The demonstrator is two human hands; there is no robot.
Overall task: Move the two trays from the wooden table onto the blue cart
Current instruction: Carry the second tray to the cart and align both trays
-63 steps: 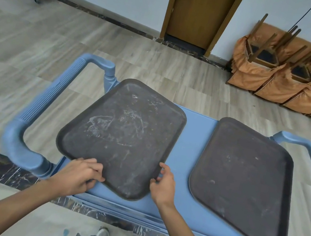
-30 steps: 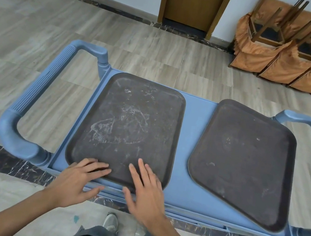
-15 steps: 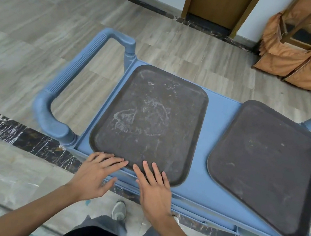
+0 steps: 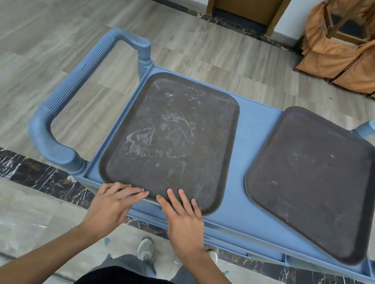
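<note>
Dark stiff plastic trays, scuffed left tray (image 4: 169,139) and skewed right tray (image 4: 314,180), lie on the blue cart (image 4: 246,166) mid-frame; left hand (image 4: 111,203) and right hand (image 4: 183,218) rest open, flat-fingered, on the left tray's near rim; likely light, slick, best gripped by rims.

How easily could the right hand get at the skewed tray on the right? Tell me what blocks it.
Probably yes. The right hand lies flat and empty at the left tray's near edge, and only bare blue cart deck separates it from the right tray. Nothing blocks it.

Even, soft indoor light; faint shadows; sharp centre; wide-angle bending at edges.
</note>
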